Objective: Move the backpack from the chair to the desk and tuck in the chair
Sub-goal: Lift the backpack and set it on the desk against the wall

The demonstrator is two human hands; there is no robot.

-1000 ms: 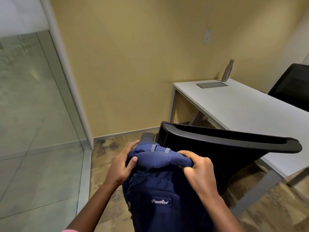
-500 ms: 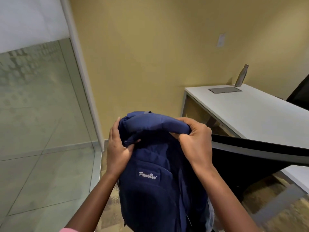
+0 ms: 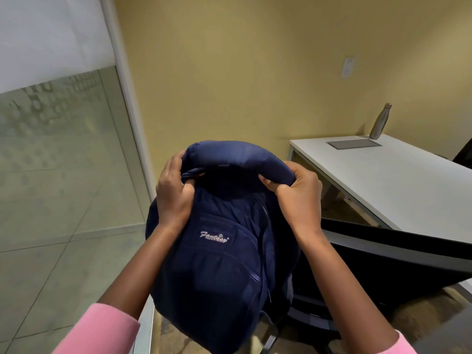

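Observation:
A navy blue backpack (image 3: 219, 267) with a small white logo hangs in the air in front of me, its front pocket facing me. My left hand (image 3: 173, 195) grips the left end of its padded top, and my right hand (image 3: 296, 190) grips the right end. Below and to the right of the bag is the black chair (image 3: 398, 261), seen from behind its backrest. The white desk (image 3: 398, 180) stands beyond the chair at the right, against the yellow wall. The bag's bottom is cut off by the frame edge.
A steel bottle (image 3: 380, 121) and a flat grey panel (image 3: 353, 143) sit at the desk's far end. A second dark chair (image 3: 463, 155) shows at the right edge. A frosted glass partition (image 3: 58, 162) closes off the left side.
Both hands have lifted the backpack up off the chair, from backrest height to above it. My view has swung left, so the desk and chair sit further right.

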